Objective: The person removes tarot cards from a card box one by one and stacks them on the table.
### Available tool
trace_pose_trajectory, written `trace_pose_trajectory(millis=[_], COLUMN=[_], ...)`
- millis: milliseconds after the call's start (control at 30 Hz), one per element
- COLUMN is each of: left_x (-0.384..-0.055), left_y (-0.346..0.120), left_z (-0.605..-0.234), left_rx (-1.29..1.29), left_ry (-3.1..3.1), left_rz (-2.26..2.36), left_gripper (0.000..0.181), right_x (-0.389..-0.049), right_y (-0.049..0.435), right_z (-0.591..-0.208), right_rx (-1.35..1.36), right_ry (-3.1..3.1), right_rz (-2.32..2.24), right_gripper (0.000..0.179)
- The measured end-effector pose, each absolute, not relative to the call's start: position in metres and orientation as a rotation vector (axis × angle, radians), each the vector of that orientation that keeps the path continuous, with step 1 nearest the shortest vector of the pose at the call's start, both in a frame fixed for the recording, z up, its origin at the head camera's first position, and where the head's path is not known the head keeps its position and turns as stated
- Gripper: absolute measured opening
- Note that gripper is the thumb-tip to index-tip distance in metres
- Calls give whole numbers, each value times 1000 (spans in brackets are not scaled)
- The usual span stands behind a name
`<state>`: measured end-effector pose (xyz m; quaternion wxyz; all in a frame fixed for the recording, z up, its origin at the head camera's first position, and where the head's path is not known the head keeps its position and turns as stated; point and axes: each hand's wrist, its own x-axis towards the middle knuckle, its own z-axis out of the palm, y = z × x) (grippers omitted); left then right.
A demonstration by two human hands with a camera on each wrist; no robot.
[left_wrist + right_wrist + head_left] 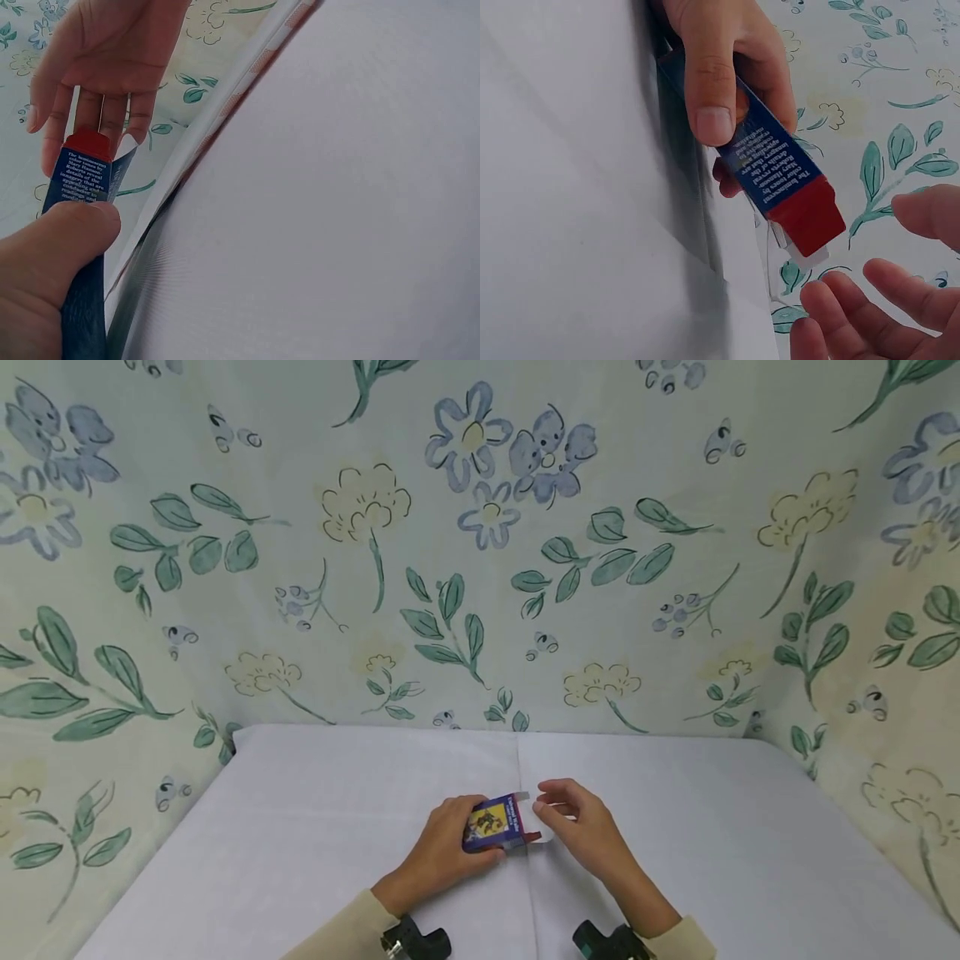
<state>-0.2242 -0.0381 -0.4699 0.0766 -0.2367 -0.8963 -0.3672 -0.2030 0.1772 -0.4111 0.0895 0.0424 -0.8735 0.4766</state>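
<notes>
Head: box (489, 822) between hands (441, 843) (587, 828)

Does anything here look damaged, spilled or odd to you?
Nothing looks spilled or plainly damaged. Only the box, in the left hand, stands out: its red flap sticks out at the end nearest the right hand, so that end looks undone rather than neatly closed.

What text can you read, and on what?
Box, narrow side: "The luminescent color tones by Mary Hanson-Roberts reveal details of the imagery that are appealing and conducive to readings and meditation."
Box front: white title, too small to read.
</notes>
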Motion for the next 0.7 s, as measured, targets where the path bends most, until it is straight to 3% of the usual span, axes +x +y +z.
trace_pose_trajectory(millis=[700], left_x=[-222], left_y=[-37], left_z=[-469], left_rx=[-754], left_ry=[-2596], left_rz=[-1323], left_gripper=[73], right_x=[-209], right_y=[177], right_z=[-411], right_rx=[167], right_ry=[-2653], right_rz=[1521], right_gripper=[10])
